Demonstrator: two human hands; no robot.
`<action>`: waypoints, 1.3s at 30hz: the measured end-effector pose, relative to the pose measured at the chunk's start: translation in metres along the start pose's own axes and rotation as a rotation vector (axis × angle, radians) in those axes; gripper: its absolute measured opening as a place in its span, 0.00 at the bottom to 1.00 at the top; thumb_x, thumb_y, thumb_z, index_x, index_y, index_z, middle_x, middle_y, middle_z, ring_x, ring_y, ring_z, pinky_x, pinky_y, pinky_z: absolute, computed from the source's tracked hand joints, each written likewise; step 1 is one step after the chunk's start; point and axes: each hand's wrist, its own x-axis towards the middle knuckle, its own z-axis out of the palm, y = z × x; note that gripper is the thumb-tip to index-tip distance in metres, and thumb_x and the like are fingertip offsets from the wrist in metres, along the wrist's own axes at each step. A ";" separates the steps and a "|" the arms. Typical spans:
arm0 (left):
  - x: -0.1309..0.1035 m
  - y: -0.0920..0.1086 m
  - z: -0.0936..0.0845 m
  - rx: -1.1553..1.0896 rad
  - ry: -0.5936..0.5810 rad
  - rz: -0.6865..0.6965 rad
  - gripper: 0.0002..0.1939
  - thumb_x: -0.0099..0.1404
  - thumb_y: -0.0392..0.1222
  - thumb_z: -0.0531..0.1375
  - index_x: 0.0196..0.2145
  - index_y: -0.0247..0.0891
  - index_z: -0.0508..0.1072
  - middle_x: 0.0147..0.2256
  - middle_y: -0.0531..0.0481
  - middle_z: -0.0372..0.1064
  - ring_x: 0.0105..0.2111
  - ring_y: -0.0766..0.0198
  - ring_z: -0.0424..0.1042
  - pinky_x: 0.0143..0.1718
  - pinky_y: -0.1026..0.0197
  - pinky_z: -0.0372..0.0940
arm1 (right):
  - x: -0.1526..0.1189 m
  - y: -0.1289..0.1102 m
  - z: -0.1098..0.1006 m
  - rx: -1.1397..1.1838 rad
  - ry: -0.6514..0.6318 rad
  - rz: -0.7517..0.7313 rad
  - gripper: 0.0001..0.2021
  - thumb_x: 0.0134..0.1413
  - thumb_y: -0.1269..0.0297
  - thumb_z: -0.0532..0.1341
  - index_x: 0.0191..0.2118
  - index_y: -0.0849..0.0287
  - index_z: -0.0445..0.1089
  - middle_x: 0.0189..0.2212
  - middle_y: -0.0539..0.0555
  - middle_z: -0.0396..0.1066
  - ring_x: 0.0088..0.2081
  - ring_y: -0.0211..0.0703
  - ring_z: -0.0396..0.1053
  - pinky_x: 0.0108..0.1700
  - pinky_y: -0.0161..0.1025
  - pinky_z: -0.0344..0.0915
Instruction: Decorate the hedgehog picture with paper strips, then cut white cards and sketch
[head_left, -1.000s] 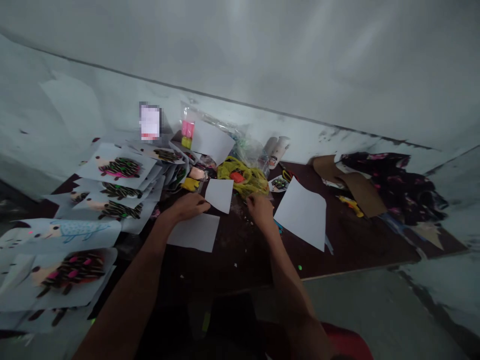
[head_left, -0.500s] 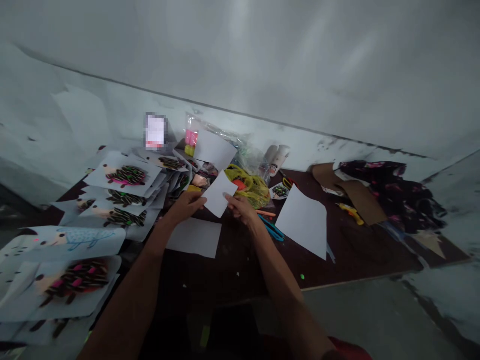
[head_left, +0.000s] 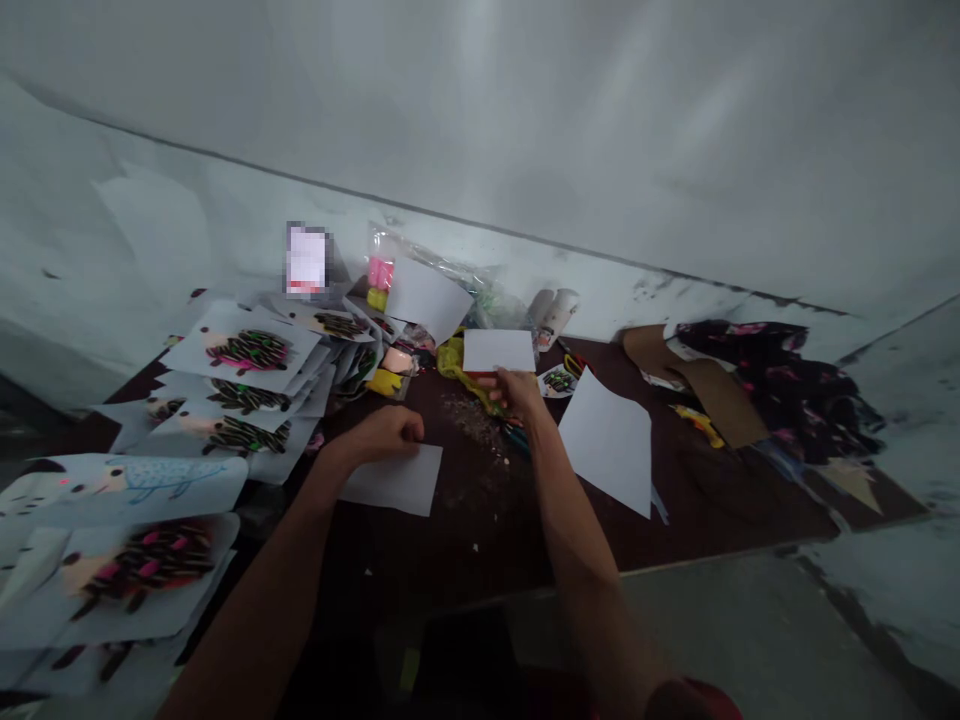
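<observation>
My left hand [head_left: 386,434] is closed over the upper edge of a white sheet [head_left: 397,482] lying on the dark table; whatever its curled fingers may hold is hidden. Farther right, my right hand [head_left: 512,390] has its fingers bent together at the near edge of a small white paper [head_left: 499,350]. What those fingers pinch is too small to make out. That paper rests over the yellow bag [head_left: 450,358]. Small scraps [head_left: 476,420] lie scattered between my hands.
Stacked papers with hedgehog figures [head_left: 251,350] fill the left side. A large white sheet [head_left: 611,440], a yellow cutter [head_left: 699,425], brown cardboard [head_left: 720,400] and dark floral cloth [head_left: 810,390] lie to the right. A wall [head_left: 465,260] stands behind.
My left hand has let go of the small white paper and curled up. My right hand has moved right; the paper now lies behind it, and the yellow bag has shifted, exposing scraps.
</observation>
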 end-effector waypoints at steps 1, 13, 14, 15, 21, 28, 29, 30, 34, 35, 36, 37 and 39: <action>0.000 -0.001 0.001 0.032 -0.035 -0.021 0.07 0.49 0.39 0.61 0.29 0.38 0.75 0.29 0.51 0.74 0.30 0.61 0.71 0.31 0.63 0.60 | -0.005 0.002 -0.006 -0.048 -0.018 0.038 0.11 0.59 0.57 0.59 0.29 0.57 0.69 0.22 0.52 0.75 0.18 0.38 0.64 0.18 0.32 0.52; 0.003 -0.007 0.004 0.113 -0.055 -0.016 0.07 0.51 0.40 0.60 0.29 0.38 0.74 0.30 0.50 0.74 0.30 0.61 0.70 0.30 0.64 0.57 | -0.062 0.009 -0.051 -1.355 0.068 0.109 0.15 0.63 0.71 0.57 0.49 0.61 0.78 0.49 0.69 0.76 0.52 0.55 0.75 0.44 0.39 0.68; 0.003 -0.007 0.005 0.121 -0.043 -0.011 0.06 0.51 0.39 0.59 0.29 0.38 0.74 0.29 0.50 0.74 0.30 0.61 0.69 0.30 0.63 0.57 | -0.062 0.009 -0.049 -1.366 0.053 0.106 0.15 0.64 0.71 0.56 0.49 0.62 0.78 0.49 0.69 0.75 0.52 0.55 0.75 0.44 0.40 0.68; 0.003 -0.006 0.006 0.130 -0.029 -0.007 0.06 0.52 0.38 0.58 0.28 0.38 0.74 0.29 0.50 0.74 0.30 0.62 0.69 0.30 0.63 0.57 | -0.061 0.010 -0.048 -1.371 0.043 0.098 0.16 0.65 0.71 0.54 0.49 0.62 0.78 0.50 0.70 0.75 0.52 0.56 0.74 0.44 0.40 0.67; 0.006 -0.007 0.008 0.165 0.009 -0.008 0.07 0.52 0.36 0.58 0.29 0.38 0.76 0.30 0.50 0.75 0.31 0.62 0.71 0.32 0.64 0.58 | -0.062 0.003 -0.052 -1.373 -0.035 -0.062 0.14 0.67 0.69 0.54 0.46 0.59 0.78 0.49 0.64 0.76 0.55 0.54 0.70 0.48 0.39 0.64; 0.004 -0.009 0.008 0.129 -0.001 -0.004 0.06 0.51 0.35 0.58 0.28 0.38 0.75 0.29 0.50 0.75 0.30 0.62 0.70 0.31 0.64 0.58 | -0.075 -0.001 -0.074 -1.242 0.103 -0.080 0.11 0.63 0.71 0.57 0.47 0.59 0.73 0.40 0.60 0.79 0.42 0.51 0.75 0.40 0.39 0.62; 0.004 -0.009 0.008 0.127 -0.002 -0.006 0.06 0.51 0.35 0.58 0.27 0.38 0.75 0.29 0.50 0.74 0.29 0.62 0.69 0.31 0.64 0.57 | -0.076 0.000 -0.076 -1.156 0.121 -0.112 0.09 0.61 0.71 0.58 0.44 0.58 0.72 0.38 0.59 0.78 0.40 0.50 0.74 0.39 0.39 0.61; 0.004 -0.009 0.008 0.127 -0.001 -0.008 0.06 0.51 0.35 0.58 0.27 0.38 0.75 0.29 0.50 0.74 0.29 0.62 0.69 0.30 0.64 0.57 | -0.076 0.001 -0.077 -1.040 0.132 -0.158 0.06 0.60 0.70 0.59 0.42 0.58 0.71 0.36 0.57 0.78 0.38 0.48 0.74 0.38 0.38 0.61; 0.009 -0.005 0.010 0.163 0.051 0.027 0.06 0.54 0.35 0.58 0.28 0.38 0.75 0.30 0.48 0.75 0.31 0.61 0.71 0.32 0.63 0.59 | -0.069 0.008 -0.061 -0.419 0.069 -0.271 0.07 0.63 0.59 0.57 0.34 0.55 0.64 0.27 0.50 0.72 0.25 0.40 0.67 0.29 0.36 0.61; 0.012 -0.003 0.011 0.181 0.080 0.043 0.06 0.56 0.35 0.58 0.29 0.37 0.76 0.32 0.47 0.76 0.33 0.59 0.72 0.34 0.62 0.60 | -0.065 0.009 -0.053 -0.290 0.046 -0.251 0.09 0.62 0.56 0.58 0.33 0.54 0.62 0.25 0.49 0.70 0.22 0.38 0.64 0.26 0.36 0.60; 0.015 0.000 0.012 0.201 0.112 0.055 0.07 0.57 0.35 0.58 0.30 0.37 0.77 0.34 0.46 0.77 0.35 0.58 0.73 0.36 0.62 0.62 | -0.062 0.010 -0.046 -0.192 0.037 -0.241 0.11 0.61 0.54 0.58 0.33 0.54 0.61 0.24 0.47 0.68 0.20 0.37 0.61 0.24 0.35 0.59; 0.018 0.004 0.014 0.220 0.151 0.063 0.08 0.58 0.35 0.58 0.32 0.37 0.78 0.36 0.45 0.78 0.38 0.57 0.74 0.39 0.61 0.63 | -0.059 0.010 -0.038 -0.117 0.046 -0.236 0.12 0.61 0.52 0.59 0.32 0.53 0.61 0.23 0.46 0.67 0.18 0.36 0.60 0.23 0.35 0.58; 0.025 0.012 0.017 0.240 0.213 0.053 0.11 0.61 0.35 0.57 0.37 0.37 0.80 0.39 0.44 0.79 0.41 0.56 0.75 0.43 0.60 0.65 | -0.054 0.009 -0.025 -0.012 0.079 -0.220 0.13 0.59 0.51 0.61 0.32 0.53 0.61 0.22 0.45 0.66 0.17 0.35 0.58 0.22 0.34 0.57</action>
